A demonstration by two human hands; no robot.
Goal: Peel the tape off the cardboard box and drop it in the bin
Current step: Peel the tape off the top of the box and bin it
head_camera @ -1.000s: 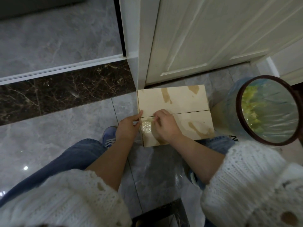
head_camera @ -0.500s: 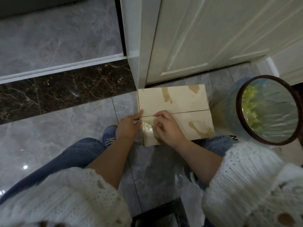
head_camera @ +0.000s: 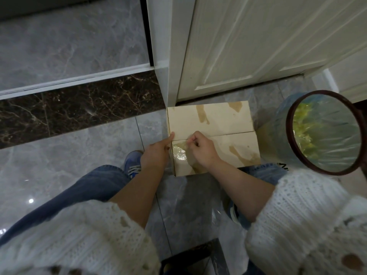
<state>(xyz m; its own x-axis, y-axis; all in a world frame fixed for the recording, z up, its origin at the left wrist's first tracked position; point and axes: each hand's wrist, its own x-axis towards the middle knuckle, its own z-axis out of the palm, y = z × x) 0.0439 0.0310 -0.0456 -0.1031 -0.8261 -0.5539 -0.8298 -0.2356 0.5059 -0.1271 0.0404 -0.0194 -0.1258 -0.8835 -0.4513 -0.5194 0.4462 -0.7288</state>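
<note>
Nearest the camera, two white knitted sleeves [head_camera: 309, 221] fill the bottom corners, pushed up so both forearms are bare, and between them the dark edge of a stool or stand [head_camera: 188, 259] shows at the bottom of the view. Blue jeans [head_camera: 93, 187] cover the knees on either side, and a blue sneaker [head_camera: 132, 163] rests on the grey marbled floor [head_camera: 59, 159] just left of the left wrist. Beyond the knees a cardboard box [head_camera: 222, 120] lies flat on the floor, its two top flaps meeting in a seam across the middle, with brown patches where the surface is torn. The left hand [head_camera: 156, 153] rests against the box's left edge, thumb stretched up along that edge to the seam and the other fingers loosely curled, holding nothing. The right hand [head_camera: 202, 149] lies on the near flap, its fingers curled and pinching the edge of the tape [head_camera: 179, 153], a clear, crinkled, glossy strip stuck on the near-left corner of the box, between the two hands. Right of the box, close beside it, stands the bin [head_camera: 321, 167], round, dark-rimmed and lined with a clear bag, with yellow-green scraps inside. Past the box rise a white door [head_camera: 258, 46] and its frame [head_camera: 164, 56], and to the left a dark brown marble threshold [head_camera: 79, 108] crosses the floor.
</note>
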